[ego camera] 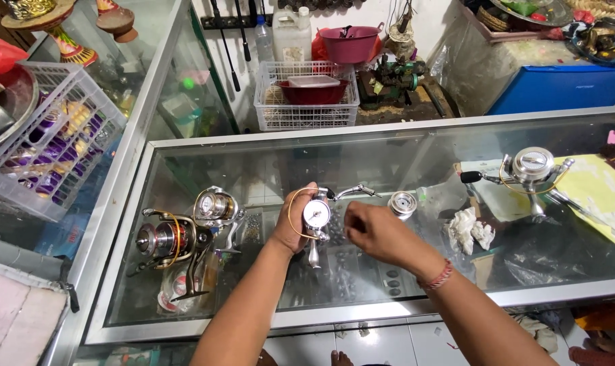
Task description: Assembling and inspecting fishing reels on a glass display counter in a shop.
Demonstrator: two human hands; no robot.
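Over the glass desk [456, 146], the left hand [292, 227] grips a silver spinning reel [317, 215] upright, steadying it; the right hand [373, 230], fingers pinched at its 3 o'clock side, works there. A loose spool [403, 202] lies at 2 o'clock.

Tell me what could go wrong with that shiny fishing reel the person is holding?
The left hand holds the silver reel above the glass counter, with the right hand beside it. If that hold slips, the reel might drop and could chip the glass. The loose spool lying nearby might get nudged and roll. The reel's handle sticks out and could snag a finger.
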